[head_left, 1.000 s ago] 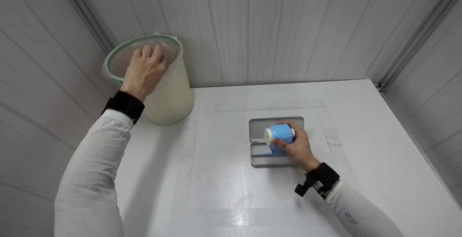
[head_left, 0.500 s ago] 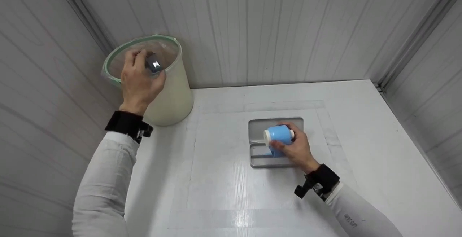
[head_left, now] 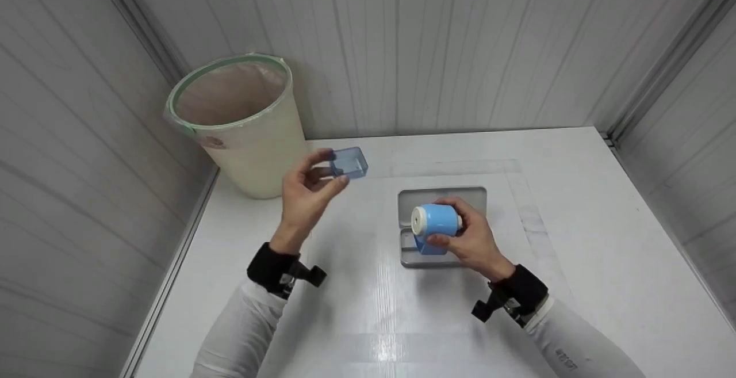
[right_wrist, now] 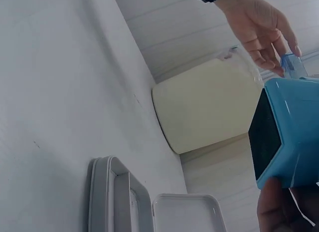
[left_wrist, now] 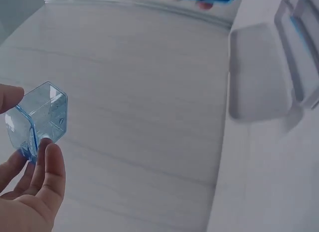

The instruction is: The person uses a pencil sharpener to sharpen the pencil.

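Between thumb and fingers my left hand [head_left: 305, 202] pinches a small see-through blue box [head_left: 350, 163], like a shavings drawer, held up tilted above the table. My right hand [head_left: 476, 241] grips a blue pencil sharpener [head_left: 441, 220] with cream ends, raised over an open grey metal tin [head_left: 441, 195]. A dark, drawer-sized opening [right_wrist: 264, 137] shows in the sharpener's body in the right wrist view. The left wrist view shows the blue box [left_wrist: 50, 112] close up, its clear walls between the fingers. Part of the tin is hidden behind the right hand and sharpener.
A cream bin [head_left: 261, 148] with a green rim and clear liner stands at the back left against the panelled wall [head_left: 425, 50]. The tin's lid lies back towards the wall. White tabletop [head_left: 356, 286] surrounds the tin.
My left hand has come out of the bin with the clear blue box, moving right and towards me. My right hand has shifted slightly left and tilted the sharpener a little.
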`<state>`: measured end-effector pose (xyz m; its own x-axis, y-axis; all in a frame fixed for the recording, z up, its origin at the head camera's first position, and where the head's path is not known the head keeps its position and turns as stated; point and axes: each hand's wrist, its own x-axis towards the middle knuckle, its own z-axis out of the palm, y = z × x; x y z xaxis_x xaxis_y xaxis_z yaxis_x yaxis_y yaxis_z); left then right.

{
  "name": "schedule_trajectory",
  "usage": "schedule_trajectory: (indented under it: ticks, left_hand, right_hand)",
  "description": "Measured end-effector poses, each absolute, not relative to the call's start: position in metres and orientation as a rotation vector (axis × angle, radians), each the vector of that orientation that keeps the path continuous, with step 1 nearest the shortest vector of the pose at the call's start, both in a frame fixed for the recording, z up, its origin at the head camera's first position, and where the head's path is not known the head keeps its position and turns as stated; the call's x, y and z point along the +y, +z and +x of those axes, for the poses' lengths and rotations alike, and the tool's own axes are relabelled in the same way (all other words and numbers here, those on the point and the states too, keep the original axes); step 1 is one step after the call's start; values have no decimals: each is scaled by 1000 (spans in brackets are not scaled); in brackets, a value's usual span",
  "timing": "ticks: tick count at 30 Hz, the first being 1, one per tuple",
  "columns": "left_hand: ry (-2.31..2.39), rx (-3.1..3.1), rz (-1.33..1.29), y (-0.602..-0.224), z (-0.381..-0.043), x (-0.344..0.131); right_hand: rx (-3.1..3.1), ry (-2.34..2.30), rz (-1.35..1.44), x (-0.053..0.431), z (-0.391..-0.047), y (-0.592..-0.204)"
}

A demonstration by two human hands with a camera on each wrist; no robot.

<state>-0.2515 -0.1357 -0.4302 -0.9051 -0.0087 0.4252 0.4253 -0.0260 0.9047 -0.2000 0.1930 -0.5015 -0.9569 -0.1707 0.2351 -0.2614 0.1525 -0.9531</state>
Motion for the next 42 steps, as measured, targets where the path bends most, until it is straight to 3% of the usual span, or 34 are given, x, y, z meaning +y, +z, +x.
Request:
schedule_trajectory:
  ticks: [8,22,42]
  left_hand:
    - [-2117,-2151,-705,-466,-224,-101]
    - [-2326,-2207,-748,-500,-202,-77]
    - [-1856,-2428,-766,-520,-201,-56]
  right_hand:
    - [-2249,1924,434,190,-195,-490]
    - [-2301,1771,476,193,-192,-494]
    - [-2404,1539,609,185,-194,-503]
